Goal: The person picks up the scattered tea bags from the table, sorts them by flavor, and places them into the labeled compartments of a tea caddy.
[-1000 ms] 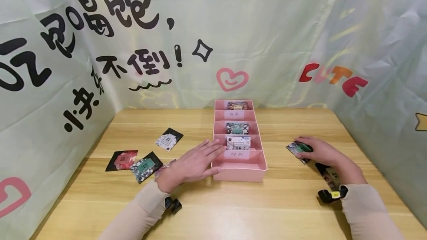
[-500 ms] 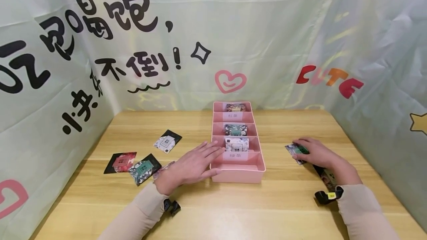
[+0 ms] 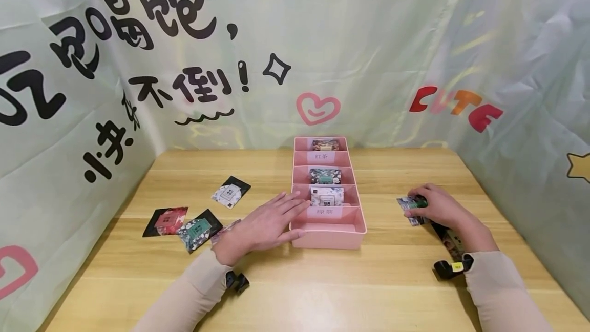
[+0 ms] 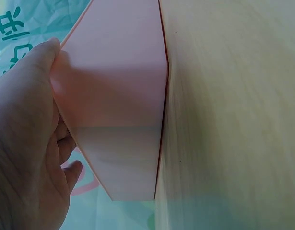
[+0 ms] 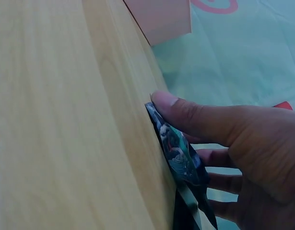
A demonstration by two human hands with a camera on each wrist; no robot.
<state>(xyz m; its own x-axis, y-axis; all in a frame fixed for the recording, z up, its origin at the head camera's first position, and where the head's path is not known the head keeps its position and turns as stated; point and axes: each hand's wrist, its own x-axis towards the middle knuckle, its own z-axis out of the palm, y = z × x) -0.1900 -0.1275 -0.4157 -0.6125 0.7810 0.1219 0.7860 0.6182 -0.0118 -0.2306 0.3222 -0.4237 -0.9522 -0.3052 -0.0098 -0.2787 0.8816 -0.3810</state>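
On the wood-grain table (image 3: 295, 291) at left lies a red-labelled tea sachet (image 3: 169, 221). My left hand (image 3: 262, 227), fingers extended, rests on the pink divided box (image 3: 327, 241). Well right of it, my right hand (image 3: 442, 211) pinches a green-labelled sachet (image 3: 408, 204); a dark sachet (image 3: 451, 243) lies by my wrist.

The head view looks forward and down at the box (image 3: 329, 241); both wrist views share it, left close beside, right farther.
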